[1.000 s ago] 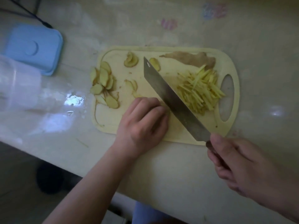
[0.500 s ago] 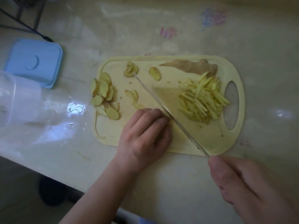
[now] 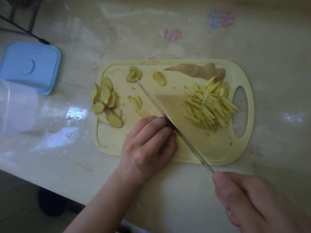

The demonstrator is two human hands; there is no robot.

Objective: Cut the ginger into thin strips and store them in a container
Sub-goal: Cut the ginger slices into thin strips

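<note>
Knife (image 3: 168,121) blade, broad face up a second ago, now stands edge-down, pressed along the left hand (image 3: 148,142) knuckles; another cut landing. Left hand fingers curled, pinning ginger slices hidden beneath. Right hand (image 3: 255,202) wrapped round the handle, near counter (image 3: 168,190) edge. Cut strips (image 3: 210,105) piled beyond the blade, right of left hand; uncut slices (image 3: 106,101) to its left. Clear container (image 3: 16,106) far left, nothing in it that I can see. Slicing roughly half done.

Left hand (image 3: 148,142) lies knuckles-up with fingers curled under; right hand (image 3: 252,202) is closed in a grip.
</note>
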